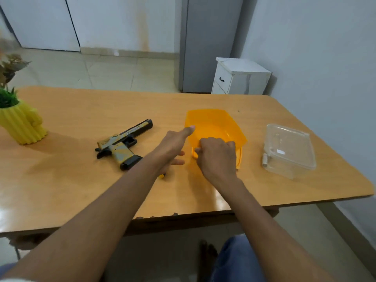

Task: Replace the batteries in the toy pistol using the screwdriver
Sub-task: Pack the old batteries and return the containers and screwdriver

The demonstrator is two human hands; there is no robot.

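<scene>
Wooden table [81, 180] in a tiled room, white walls, small white cabinet [240, 76] beyond the far edge. Left hand [173, 147] reaches forward, index finger straight and touching the near-left rim of the orange container [221, 125], other fingers loosely spread above the tabletop; it grips nothing I can confirm. A small yellow-black tip [162, 176] pokes out under the left wrist, maybe the screwdriver, cannot tell. Right hand [215, 157] sits just right of the left one, fingers curled at the orange container's near edge; whether it pinches the rim or something inside is hidden. Judgement: both hands steady or pull the container to get parts out, so the battery swap looks not yet started. Toy pistol [122, 143] lies flat on its side, well left of the left hand, untouched. Long axis runs diagonally; muzzle points far-right, grip angles toward the near edge. Clear plastic box [289, 149] stands right of the right hand, a small white cylinder [265, 160] touching its left side, possibly a battery.
</scene>
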